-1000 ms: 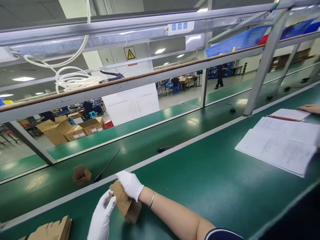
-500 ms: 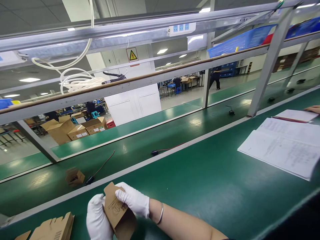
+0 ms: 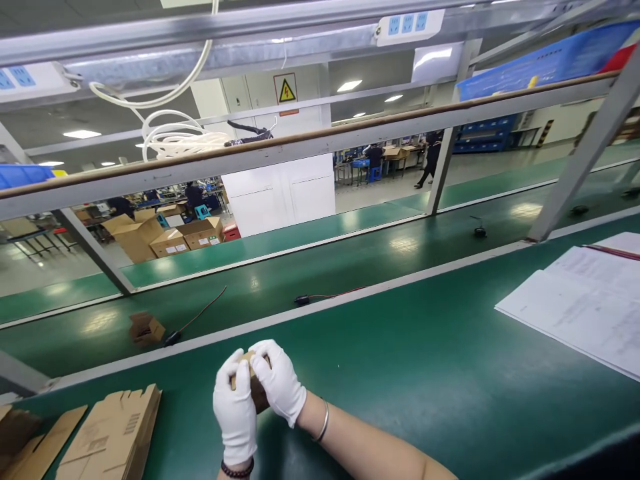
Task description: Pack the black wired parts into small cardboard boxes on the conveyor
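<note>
Both hands wear white gloves and grip one small brown cardboard box [image 3: 259, 393] over the green bench. My left hand [image 3: 235, 407] wraps its left side, with fingers bent over the upper edge. From the right, my right hand [image 3: 280, 383] presses on the top and near side. The gloves cover much of the box, so its flaps are mostly hidden. To the left lies a stack of flattened cardboard boxes [image 3: 107, 433], with more cardboard pieces [image 3: 37, 443] beside it.
On the belt [image 3: 260, 283] beyond the bench sit an open small box [image 3: 146, 329] and black parts with thin wires, one part [image 3: 302, 300] near the middle. Paper sheets [image 3: 575, 300] lie at the right. A metal frame rail [image 3: 300, 148] crosses above, carrying coiled white cable [image 3: 185, 137].
The box was tilted with a long flap up and printing showing; now it is more enclosed by both hands. The hands sit closer together, and the whole view has shifted.
</note>
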Motion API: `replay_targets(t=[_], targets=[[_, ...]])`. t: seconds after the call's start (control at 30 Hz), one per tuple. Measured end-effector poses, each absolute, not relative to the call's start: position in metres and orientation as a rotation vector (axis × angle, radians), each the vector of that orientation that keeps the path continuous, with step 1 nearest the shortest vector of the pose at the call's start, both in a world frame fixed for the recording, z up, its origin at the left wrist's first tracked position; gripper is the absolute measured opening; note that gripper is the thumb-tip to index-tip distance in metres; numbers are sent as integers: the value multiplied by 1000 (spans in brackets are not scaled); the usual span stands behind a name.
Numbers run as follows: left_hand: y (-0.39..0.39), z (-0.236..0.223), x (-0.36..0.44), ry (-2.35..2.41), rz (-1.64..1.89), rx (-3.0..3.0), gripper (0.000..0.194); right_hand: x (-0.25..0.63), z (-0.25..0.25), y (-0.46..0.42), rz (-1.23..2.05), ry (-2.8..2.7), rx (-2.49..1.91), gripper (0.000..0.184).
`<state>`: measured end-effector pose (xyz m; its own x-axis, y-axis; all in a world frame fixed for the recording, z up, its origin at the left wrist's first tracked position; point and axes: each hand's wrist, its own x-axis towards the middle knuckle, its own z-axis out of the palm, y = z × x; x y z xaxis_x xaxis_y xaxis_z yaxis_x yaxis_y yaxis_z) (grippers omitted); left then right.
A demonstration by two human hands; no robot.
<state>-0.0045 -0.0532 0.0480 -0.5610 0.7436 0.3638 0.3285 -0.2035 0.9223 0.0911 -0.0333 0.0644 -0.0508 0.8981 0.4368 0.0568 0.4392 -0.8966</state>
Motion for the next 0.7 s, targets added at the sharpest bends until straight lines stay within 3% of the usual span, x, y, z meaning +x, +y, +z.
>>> replay_targets(t=[0.27,0.6,0.7], targets=[[-56,46,-8,1943,1772,1594,33,92,61,-31,705,-1571,-870,21],[-53,43,-13,1591,1583,1867,32,101,62,-24,672,-1565,-819,20],[-53,47,-16,1628,1750,1865,32,99,57,-28,678,-1376,-863,24]])
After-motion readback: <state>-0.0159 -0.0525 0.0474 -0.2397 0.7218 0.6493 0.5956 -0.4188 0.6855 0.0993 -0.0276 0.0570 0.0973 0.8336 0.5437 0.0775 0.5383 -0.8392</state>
